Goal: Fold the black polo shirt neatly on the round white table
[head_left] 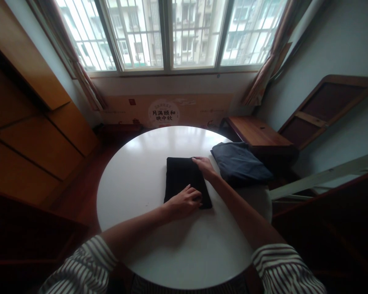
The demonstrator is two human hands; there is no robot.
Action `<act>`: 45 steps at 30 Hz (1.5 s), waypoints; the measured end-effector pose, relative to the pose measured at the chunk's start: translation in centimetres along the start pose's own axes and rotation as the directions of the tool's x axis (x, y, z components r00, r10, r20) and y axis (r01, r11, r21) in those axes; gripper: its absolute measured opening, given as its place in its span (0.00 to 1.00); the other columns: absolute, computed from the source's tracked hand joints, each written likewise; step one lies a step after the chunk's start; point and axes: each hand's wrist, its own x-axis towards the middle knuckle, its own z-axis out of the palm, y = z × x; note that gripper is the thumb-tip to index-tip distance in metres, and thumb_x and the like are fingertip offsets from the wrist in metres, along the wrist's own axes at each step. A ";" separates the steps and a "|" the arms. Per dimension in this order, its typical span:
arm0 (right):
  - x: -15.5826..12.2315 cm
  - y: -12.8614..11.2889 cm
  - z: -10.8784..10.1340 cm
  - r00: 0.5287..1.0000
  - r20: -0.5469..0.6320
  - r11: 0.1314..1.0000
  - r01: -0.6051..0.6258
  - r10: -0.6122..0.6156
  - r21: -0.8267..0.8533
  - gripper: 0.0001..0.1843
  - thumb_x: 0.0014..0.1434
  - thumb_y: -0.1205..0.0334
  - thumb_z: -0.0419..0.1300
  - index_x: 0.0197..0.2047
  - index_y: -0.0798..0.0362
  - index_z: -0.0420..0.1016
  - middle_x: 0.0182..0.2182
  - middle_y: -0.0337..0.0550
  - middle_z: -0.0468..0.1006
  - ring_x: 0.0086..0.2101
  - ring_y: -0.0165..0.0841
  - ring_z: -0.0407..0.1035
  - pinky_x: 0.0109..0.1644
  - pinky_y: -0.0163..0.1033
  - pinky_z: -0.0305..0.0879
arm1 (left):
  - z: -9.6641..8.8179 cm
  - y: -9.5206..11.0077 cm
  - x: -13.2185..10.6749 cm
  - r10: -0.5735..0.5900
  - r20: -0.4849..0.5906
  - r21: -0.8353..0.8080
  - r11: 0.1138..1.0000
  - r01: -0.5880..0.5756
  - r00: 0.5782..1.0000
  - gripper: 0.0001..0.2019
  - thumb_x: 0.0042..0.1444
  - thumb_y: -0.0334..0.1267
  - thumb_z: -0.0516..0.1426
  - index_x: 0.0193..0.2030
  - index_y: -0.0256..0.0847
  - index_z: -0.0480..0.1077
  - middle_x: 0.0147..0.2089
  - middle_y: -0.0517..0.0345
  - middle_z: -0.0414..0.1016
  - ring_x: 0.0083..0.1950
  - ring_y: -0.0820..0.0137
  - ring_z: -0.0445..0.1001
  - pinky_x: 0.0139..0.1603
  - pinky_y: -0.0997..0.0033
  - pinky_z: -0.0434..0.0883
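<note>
A folded black cloth (182, 173) lies flat on the white round table (125, 179), in a neat rectangle. My left hand (185, 200) rests over its near part, with the fingers curled down at the near right edge. At the far right corner, my right hand (205, 166) grips the cloth's side, with its fingertips on the far edge. To the right of that hand sits a folded dark grey-blue garment (242, 163), apart from the black cloth. Parts of the black cloth are hidden beneath both hands.
Beyond the table is a low wooden stand (260, 130) at the right, with a framed wooden panel (328, 106) leaning on the wall. A printed box panel (196, 108) stands below the barred window (190, 32). Wooden cabinets (33, 114) line the left.
</note>
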 end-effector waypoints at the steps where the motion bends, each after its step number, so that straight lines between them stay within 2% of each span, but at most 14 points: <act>1: 0.0 0.2 0.0 0.999 -0.005 0.999 0.033 -0.033 0.008 0.17 0.63 0.54 0.56 0.43 0.58 0.78 0.35 0.49 0.83 0.38 0.38 0.76 0.39 0.37 0.72 | 0.0 0.0 0.0 0.002 -0.009 0.003 1.000 -0.002 1.000 0.12 0.69 0.36 0.51 0.47 0.36 0.75 0.49 0.48 0.74 0.49 0.63 0.71 0.65 0.49 0.64; 6: 0.3 1.3 0.0 0.971 -0.139 0.980 0.199 -0.194 0.018 0.17 0.60 0.52 0.57 0.38 0.55 0.80 0.41 0.49 0.82 0.44 0.39 0.73 0.49 0.41 0.68 | -0.3 0.3 0.0 0.004 -0.056 0.015 1.000 -0.003 0.998 0.12 0.69 0.37 0.51 0.46 0.34 0.75 0.47 0.47 0.74 0.46 0.64 0.71 0.57 0.56 0.70; 10: 0.9 2.0 0.3 0.939 -0.247 0.968 0.252 -0.238 0.024 0.22 0.56 0.46 0.59 0.40 0.56 0.79 0.38 0.52 0.80 0.38 0.40 0.73 0.42 0.43 0.69 | -0.6 0.3 0.1 -0.004 -0.060 0.019 1.000 0.005 0.998 0.12 0.69 0.37 0.51 0.45 0.34 0.75 0.45 0.47 0.74 0.44 0.65 0.71 0.50 0.61 0.72; 14: 1.3 2.8 0.4 0.926 -0.286 0.963 0.268 -0.246 0.039 0.27 0.55 0.43 0.59 0.47 0.57 0.73 0.30 0.44 0.76 0.30 0.35 0.70 0.33 0.39 0.67 | -0.5 0.3 0.2 0.000 -0.052 0.018 1.000 0.001 0.999 0.13 0.69 0.37 0.51 0.46 0.34 0.74 0.46 0.47 0.74 0.44 0.66 0.71 0.50 0.62 0.72; 19: 1.4 3.4 0.7 0.921 -0.282 0.962 0.272 -0.269 -0.028 0.21 0.55 0.52 0.57 0.49 0.55 0.67 0.21 0.31 0.65 0.24 0.32 0.64 0.30 0.37 0.63 | -2.8 0.9 0.1 0.000 0.033 -0.017 1.000 0.000 0.999 0.12 0.70 0.34 0.48 0.46 0.33 0.73 0.46 0.46 0.74 0.46 0.65 0.71 0.52 0.64 0.71; 23: 1.0 3.0 0.4 0.906 -0.285 0.949 0.281 -0.312 -0.144 0.13 0.54 0.61 0.54 0.43 0.53 0.69 0.20 0.32 0.63 0.24 0.33 0.62 0.34 0.39 0.62 | -6.5 1.7 -2.0 -0.178 0.150 0.022 0.984 0.176 0.973 0.11 0.70 0.33 0.47 0.44 0.36 0.70 0.43 0.49 0.73 0.43 0.66 0.72 0.44 0.67 0.72; 27: 0.8 1.0 -0.3 0.856 -0.313 0.902 0.332 -0.412 -0.277 0.10 0.55 0.66 0.53 0.39 0.55 0.73 0.29 0.45 0.71 0.36 0.40 0.66 0.48 0.46 0.62 | -8.3 1.7 -6.2 -0.473 0.170 0.172 0.878 0.446 0.865 0.14 0.71 0.41 0.46 0.38 0.37 0.67 0.36 0.53 0.71 0.34 0.66 0.72 0.35 0.67 0.71; 29: 1.0 -0.5 -0.1 0.846 -0.215 0.838 0.386 -0.488 -0.384 0.11 0.57 0.68 0.53 0.41 0.56 0.75 0.36 0.52 0.73 0.42 0.44 0.66 0.53 0.49 0.60 | -8.0 1.5 -8.1 -0.566 0.185 0.207 0.821 0.531 0.803 0.17 0.70 0.47 0.47 0.39 0.37 0.66 0.35 0.54 0.71 0.31 0.66 0.72 0.32 0.67 0.70; 31: 1.5 -2.1 0.6 0.848 0.000 0.747 0.467 -0.530 -0.473 0.12 0.60 0.67 0.54 0.43 0.58 0.77 0.39 0.54 0.75 0.43 0.44 0.67 0.53 0.47 0.61 | -7.4 1.3 -9.3 -0.609 0.223 0.216 0.792 0.571 0.761 0.18 0.70 0.51 0.46 0.42 0.37 0.65 0.35 0.54 0.73 0.31 0.65 0.74 0.31 0.67 0.69; 33: 2.4 -3.5 1.9 0.830 0.219 0.680 0.549 -0.513 -0.486 0.11 0.61 0.64 0.58 0.43 0.58 0.79 0.39 0.52 0.77 0.40 0.40 0.70 0.48 0.41 0.64 | -6.8 1.1 -9.6 -0.631 0.261 0.228 0.776 0.588 0.731 0.17 0.70 0.50 0.46 0.44 0.37 0.65 0.37 0.53 0.74 0.32 0.63 0.76 0.31 0.68 0.69; 35: 3.4 -4.4 3.4 0.805 0.347 0.668 0.593 -0.482 -0.449 0.09 0.59 0.61 0.63 0.40 0.55 0.82 0.37 0.48 0.79 0.36 0.35 0.72 0.43 0.36 0.65 | -6.4 1.0 -9.3 -0.641 0.290 0.254 0.768 0.588 0.711 0.16 0.71 0.48 0.46 0.46 0.38 0.65 0.39 0.52 0.75 0.33 0.62 0.77 0.30 0.69 0.68; 39: 5.1 -4.6 5.5 0.781 0.457 0.654 0.614 -0.424 -0.442 0.08 0.58 0.59 0.67 0.35 0.54 0.84 0.34 0.44 0.81 0.33 0.33 0.73 0.39 0.33 0.65 | -6.3 0.5 -8.3 -0.560 0.373 0.282 0.828 0.485 0.740 0.09 0.71 0.38 0.45 0.46 0.39 0.65 0.39 0.53 0.74 0.33 0.63 0.76 0.29 0.70 0.67; 42: 5.6 -4.1 6.2 0.799 0.438 0.649 0.595 -0.412 -0.474 0.09 0.61 0.61 0.63 0.36 0.55 0.84 0.36 0.46 0.82 0.34 0.33 0.73 0.39 0.33 0.65 | -6.3 0.2 -8.2 -0.437 0.441 0.252 0.898 0.360 0.783 0.08 0.68 0.29 0.46 0.43 0.39 0.65 0.38 0.54 0.74 0.32 0.66 0.75 0.30 0.70 0.68; 45: 5.2 -3.8 6.6 0.809 0.410 0.637 0.586 -0.421 -0.500 0.10 0.63 0.61 0.61 0.37 0.54 0.83 0.39 0.47 0.81 0.37 0.34 0.73 0.41 0.35 0.65 | -6.3 0.1 -8.5 -0.343 0.454 0.218 0.938 0.271 0.822 0.08 0.66 0.26 0.47 0.42 0.39 0.65 0.36 0.55 0.74 0.32 0.67 0.74 0.32 0.69 0.68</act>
